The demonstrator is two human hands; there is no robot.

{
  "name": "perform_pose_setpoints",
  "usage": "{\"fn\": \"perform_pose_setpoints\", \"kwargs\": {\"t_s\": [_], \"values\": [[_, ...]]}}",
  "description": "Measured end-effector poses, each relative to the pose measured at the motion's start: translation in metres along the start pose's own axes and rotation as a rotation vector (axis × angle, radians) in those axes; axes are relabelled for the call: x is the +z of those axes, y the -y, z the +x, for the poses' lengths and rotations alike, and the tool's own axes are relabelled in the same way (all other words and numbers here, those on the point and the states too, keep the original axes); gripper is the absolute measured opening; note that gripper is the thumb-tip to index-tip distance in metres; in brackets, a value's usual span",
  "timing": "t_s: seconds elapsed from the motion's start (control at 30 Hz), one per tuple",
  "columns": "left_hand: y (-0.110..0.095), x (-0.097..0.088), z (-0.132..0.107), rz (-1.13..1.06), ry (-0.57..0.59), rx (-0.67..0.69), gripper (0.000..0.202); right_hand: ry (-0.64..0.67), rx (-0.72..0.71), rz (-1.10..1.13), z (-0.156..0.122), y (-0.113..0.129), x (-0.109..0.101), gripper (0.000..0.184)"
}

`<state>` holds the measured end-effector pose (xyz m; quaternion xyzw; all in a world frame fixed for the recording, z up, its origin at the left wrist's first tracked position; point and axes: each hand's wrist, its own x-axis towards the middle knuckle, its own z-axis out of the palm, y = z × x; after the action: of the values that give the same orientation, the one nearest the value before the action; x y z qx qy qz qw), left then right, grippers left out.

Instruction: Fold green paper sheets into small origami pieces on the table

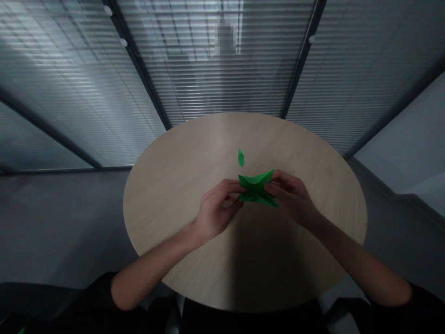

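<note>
The left grip [216, 208] and right grip [296, 197] pinch opposite sides of the paper [256, 188] over the surface [167, 185], apparently to hold its folds apart; a scrap [241, 158] lies just beyond.

Green paper [256, 180], inner folds [255, 190] indistinct

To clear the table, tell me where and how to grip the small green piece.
The small green piece is probably best pinched across its middle from above: it looks slim, longest front to back, and lies apart from the folded green paper.
</note>
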<state>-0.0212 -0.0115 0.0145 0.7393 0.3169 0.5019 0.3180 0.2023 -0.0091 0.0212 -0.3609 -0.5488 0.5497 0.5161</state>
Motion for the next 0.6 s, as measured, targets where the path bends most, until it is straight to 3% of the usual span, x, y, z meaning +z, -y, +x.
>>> {"fn": "perform_pose_setpoints", "kwargs": {"t_s": [0.27, 0.6], "values": [[0.002, 0.003, 0.000, 0.055, -0.067, 0.052, 0.020, -0.097, -0.285, -0.361, -0.010, 0.002, 0.004, 0.016], [-0.003, 0.001, 0.001, 0.108, 0.042, 0.120, 0.016, -0.024, -0.365, -0.532, -0.008, 0.005, 0.005, 0.017]]}}
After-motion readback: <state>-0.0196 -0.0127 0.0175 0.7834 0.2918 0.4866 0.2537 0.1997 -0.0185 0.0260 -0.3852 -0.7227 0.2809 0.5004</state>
